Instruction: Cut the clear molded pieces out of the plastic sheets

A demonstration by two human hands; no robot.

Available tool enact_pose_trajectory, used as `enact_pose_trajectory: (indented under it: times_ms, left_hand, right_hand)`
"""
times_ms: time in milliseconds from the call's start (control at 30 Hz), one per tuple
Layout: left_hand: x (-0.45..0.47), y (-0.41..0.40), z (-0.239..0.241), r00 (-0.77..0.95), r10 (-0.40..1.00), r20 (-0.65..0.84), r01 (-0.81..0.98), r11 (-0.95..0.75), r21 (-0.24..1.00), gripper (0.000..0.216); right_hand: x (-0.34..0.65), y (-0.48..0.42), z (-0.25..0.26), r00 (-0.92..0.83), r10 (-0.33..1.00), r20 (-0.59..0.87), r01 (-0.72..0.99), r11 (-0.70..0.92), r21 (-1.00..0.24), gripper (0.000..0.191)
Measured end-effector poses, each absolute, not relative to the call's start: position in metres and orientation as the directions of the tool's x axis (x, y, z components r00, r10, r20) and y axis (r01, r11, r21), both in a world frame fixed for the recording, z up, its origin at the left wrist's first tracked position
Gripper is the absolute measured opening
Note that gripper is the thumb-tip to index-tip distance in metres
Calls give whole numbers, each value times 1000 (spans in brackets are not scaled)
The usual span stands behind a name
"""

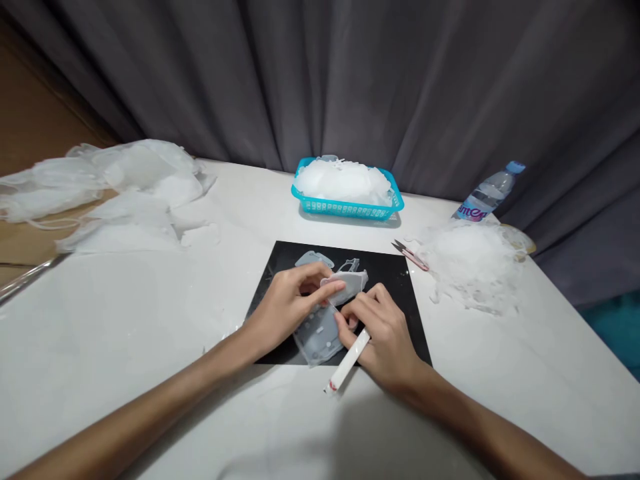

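Note:
Over a black mat (pixel 393 270), my left hand (pixel 287 300) pinches a translucent, rubbery-looking moulded piece (pixel 350 285) between thumb and fingers. My right hand (pixel 384 333) is closed just to the right, its thumb and forefinger together at the lower edge of that piece. Tucked in the right hand is a slim white handle (pixel 347 365) with a reddish mark at its end; whatever is at its other end is hidden by the fingers. Beneath both hands lies a larger translucent piece (pixel 317 341) with small holes. Another thin clear piece (pixel 314 259) rests at the mat's back.
A blue basket (pixel 345 211) heaped with white translucent pieces stands behind the mat. To the right are small scissors (pixel 411 255), a pile of clear scraps (pixel 475 267) and a water bottle (pixel 487 193). More translucent pieces (pixel 135 180) are heaped at the left, partly on cardboard.

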State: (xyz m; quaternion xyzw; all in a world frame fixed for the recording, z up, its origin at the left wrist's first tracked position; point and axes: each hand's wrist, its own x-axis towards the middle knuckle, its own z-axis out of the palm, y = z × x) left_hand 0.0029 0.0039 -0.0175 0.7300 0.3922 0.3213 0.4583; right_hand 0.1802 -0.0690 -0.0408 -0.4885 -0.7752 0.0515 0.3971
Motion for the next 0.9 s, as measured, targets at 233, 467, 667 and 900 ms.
enact_pose_trajectory:
  times_ms: [233, 467, 667, 900]
  left_hand:
    - [-19, 53, -13, 455, 888, 71, 208, -183, 961, 30]
    - [-20, 39, -5, 685, 728, -35, 359, -295, 885, 34]
    - [-13, 21, -4, 689, 723, 46, 368, -405, 837, 32]
    - [-7, 10, -8, 668, 744, 26, 409, -396, 822, 32]
  right_hand:
    - [191, -70, -38, -358, 819, 449, 748, 539, -386, 23]
    - [200, -69, -30, -286, 865, 412, 676, 487, -554, 8]
    - [199, -64, -32, -67, 847, 527, 707, 414, -574, 21]
    - [206, -58, -34, -229, 851, 473, 714, 477, -513, 16]
